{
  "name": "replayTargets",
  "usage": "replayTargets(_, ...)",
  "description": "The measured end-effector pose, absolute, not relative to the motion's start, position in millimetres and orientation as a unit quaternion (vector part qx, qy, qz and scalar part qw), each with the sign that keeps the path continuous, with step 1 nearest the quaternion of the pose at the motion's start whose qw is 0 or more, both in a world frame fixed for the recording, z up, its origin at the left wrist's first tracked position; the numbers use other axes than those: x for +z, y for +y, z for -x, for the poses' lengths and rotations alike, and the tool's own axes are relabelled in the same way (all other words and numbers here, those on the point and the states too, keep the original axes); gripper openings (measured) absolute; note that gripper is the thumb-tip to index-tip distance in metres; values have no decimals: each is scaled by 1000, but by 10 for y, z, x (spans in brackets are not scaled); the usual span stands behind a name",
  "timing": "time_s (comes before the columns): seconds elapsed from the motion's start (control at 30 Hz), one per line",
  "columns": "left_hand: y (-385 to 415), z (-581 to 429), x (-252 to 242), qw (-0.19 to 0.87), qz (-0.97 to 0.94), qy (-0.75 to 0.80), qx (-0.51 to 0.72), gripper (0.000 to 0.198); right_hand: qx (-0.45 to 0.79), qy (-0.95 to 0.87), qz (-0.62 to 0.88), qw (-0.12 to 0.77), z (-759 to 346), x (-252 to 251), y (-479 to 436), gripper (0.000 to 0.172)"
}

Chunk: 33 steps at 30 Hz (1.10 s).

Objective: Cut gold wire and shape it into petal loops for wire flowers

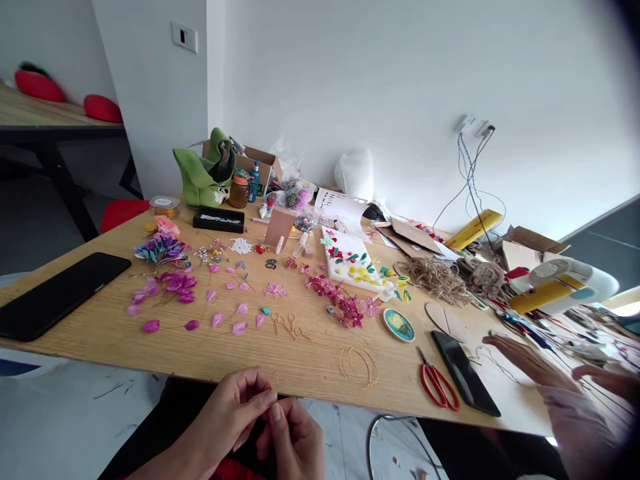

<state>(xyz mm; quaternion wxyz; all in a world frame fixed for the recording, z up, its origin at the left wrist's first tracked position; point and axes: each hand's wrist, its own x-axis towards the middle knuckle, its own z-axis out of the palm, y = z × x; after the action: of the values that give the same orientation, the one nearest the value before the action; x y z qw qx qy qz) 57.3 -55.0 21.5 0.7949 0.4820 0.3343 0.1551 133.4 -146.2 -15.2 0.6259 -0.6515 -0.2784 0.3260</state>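
My left hand (240, 413) and my right hand (295, 437) meet at the table's front edge, thumbs and fingers pinched together. A thin golden wire (275, 381) rises from between the fingertips of my left hand; what my right fingers pinch is too small to make out. Just beyond my hands lie bent golden wire pieces (291, 327), a small teal piece (265, 311) and loose pink petals (240, 329). Loops of golden wire (359, 367) rest to the right. Magenta flowers (345, 300) are farther back.
Red-handled scissors (440, 387), a phone (465, 373) and a round teal piece (399, 325) lie right. Another person's hands (535, 360) are at far right. A black tablet (60, 293) lies left; a green bag (203, 177) and jars stand behind.
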Motion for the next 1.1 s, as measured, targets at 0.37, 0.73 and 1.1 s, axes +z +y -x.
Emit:
replayTargets(0.37, -634, -588, 245, 786, -456, 362, 205, 48, 145, -399, 720, 549, -1297, -247, -1478, 46)
replayTargets(0.73, -700, -450, 221, 649, -689, 297, 125, 26, 323, -342, 672, 572, -1577, 97, -1556, 37)
replayTargets(1.1, -728, -444, 202, 710, -604, 319, 170, 34, 341, -300, 667, 590, -1498, 143, -1521, 39)
